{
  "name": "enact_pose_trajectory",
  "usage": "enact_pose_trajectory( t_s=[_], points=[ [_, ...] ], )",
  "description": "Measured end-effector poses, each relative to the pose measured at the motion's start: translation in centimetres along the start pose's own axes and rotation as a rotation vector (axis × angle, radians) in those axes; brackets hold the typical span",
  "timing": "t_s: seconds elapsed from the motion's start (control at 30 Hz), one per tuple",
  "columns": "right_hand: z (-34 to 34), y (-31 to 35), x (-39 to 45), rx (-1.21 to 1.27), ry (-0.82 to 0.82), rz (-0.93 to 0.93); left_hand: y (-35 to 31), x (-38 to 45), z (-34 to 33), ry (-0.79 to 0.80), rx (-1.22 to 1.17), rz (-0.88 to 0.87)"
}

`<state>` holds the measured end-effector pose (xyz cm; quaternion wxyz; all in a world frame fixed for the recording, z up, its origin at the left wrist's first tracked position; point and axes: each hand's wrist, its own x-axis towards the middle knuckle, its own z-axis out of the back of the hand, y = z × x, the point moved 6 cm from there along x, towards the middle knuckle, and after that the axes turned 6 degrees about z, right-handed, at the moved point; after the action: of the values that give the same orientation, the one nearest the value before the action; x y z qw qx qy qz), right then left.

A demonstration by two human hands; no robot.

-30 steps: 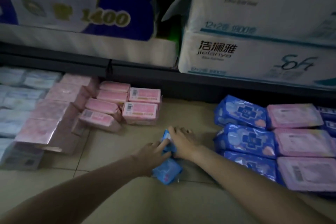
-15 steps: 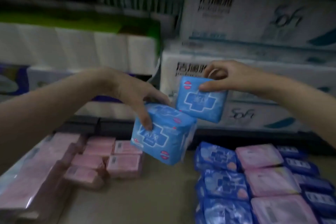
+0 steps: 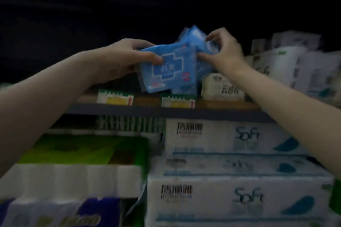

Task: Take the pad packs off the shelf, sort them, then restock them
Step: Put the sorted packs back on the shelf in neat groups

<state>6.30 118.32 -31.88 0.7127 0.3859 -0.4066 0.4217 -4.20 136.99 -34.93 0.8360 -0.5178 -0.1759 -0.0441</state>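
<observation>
Gripping a blue pack (image 3: 167,69) at the shelf (image 3: 147,110) front edge, the left hand (image 3: 129,55) held firm; the right hand (image 3: 224,49) pinched another pack (image 3: 191,38).

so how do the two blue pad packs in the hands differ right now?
The left-hand pack faces the camera, printed cross visible, gripped by the left hand. The right-hand pack sits higher and further back, turned edge-on and blurred, pinched by the right hand. Both are blue, held at shelf level.
</observation>
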Motion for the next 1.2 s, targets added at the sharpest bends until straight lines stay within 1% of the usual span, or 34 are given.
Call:
enact_pose_trajectory(
  t_s=[0.03, 0.1, 0.2, 0.23, 0.27, 0.33, 0.37, 0.4, 0.43, 0.53, 0.6, 0.63, 0.7, 0.77, 0.8, 0.83, 0.87, 0.93, 0.97, 1.0, 1.07, 1.1, 1.2],
  points=[
    [-1.2, -0.8, 1.2, 0.021, 0.017, -0.057, -0.4, 0.8, 1.0, -0.083, -0.016, 0.001],
    [-3.6, -1.4, 3.1, -0.015, 0.084, -0.073, -0.4, 2.1, 2.8, -0.217, -0.050, 0.019],
    [-6.3, -2.1, 4.6, -0.067, 0.163, -0.076, 0.6, 3.7, 4.4, -0.324, -0.060, 0.075],
    [-7.3, -2.9, 4.9, -0.111, 0.235, -0.101, 1.1, 4.2, 4.6, -0.325, -0.039, 0.106],
    [-8.5, -3.9, 4.9, -0.201, 0.346, -0.137, 1.7, 4.7, 4.6, -0.316, -0.016, 0.136],
    [-10.5, -6.3, 4.0, -0.525, 0.655, -0.181, 2.7, 5.8, 4.2, -0.281, 0.036, 0.171],
    [-11.0, -7.4, 3.5, -0.688, 0.771, -0.166, 3.2, 6.4, 3.9, -0.260, 0.066, 0.179],
    [-11.2, -8.0, 3.2, -0.805, 0.831, -0.131, 3.6, 7.1, 3.6, -0.236, 0.102, 0.188],
    [-11.1, -8.5, 2.9, -0.862, 0.852, -0.098, 3.9, 7.7, 3.2, -0.206, 0.142, 0.204],
    [-11.0, -9.0, 2.5, -0.922, 0.887, -0.001, 4.8, 9.3, 1.8, -0.082, 0.247, 0.250],
    [-10.8, -8.8, 2.7, -0.942, 0.871, 0.084, 5.3, 10.1, 0.6, 0.009, 0.270, 0.261],
    [-10.3, -8.5, 2.9, -0.901, 0.839, 0.105, 5.7, 10.5, -0.1, 0.048, 0.283, 0.261],
    [-8.2, -7.8, 3.8, -0.724, 0.688, 0.045, 6.1, 11.4, -1.8, 0.096, 0.336, 0.241],
    [-6.0, -7.3, 4.4, -0.484, 0.538, -0.024, 6.0, 12.6, -3.7, 0.094, 0.399, 0.186],
    [-5.5, -7.4, 4.3, -0.366, 0.529, -0.056, 5.9, 13.2, -4.5, 0.072, 0.439, 0.144],
    [-5.3, -7.5, 3.8, -0.290, 0.581, -0.098, 5.8, 13.8, -5.2, 0.046, 0.489, 0.097],
    [-5.5, -7.7, 2.9, -0.305, 0.679, -0.116, 5.6, 14.2, -5.9, 0.016, 0.544, 0.046],
    [-6.0, -8.7, 1.1, -0.523, 0.876, -0.081, 5.4, 14.7, -7.1, -0.004, 0.645, -0.036],
    [-6.2, -9.1, 0.5, -0.631, 0.925, -0.034, 5.6, 15.0, -7.7, 0.026, 0.693, -0.050],
    [-6.4, -9.3, 0.2, -0.712, 0.946, 0.009, 5.9, 15.2, -8.2, 0.073, 0.742, -0.044],
    [-7.0, -9.6, 0.1, -0.787, 0.955, 0.054, 6.5, 15.4, -8.7, 0.156, 0.812, 0.008],
    [-7.4, -9.7, 0.1, -0.798, 0.961, 0.057, 6.6, 15.5, -8.6, 0.170, 0.830, 0.036],
    [-8.4, -9.5, 0.3, -0.838, 0.953, 0.084, 6.8, 15.8, -7.9, 0.134, 0.867, 0.080]
  ],
)
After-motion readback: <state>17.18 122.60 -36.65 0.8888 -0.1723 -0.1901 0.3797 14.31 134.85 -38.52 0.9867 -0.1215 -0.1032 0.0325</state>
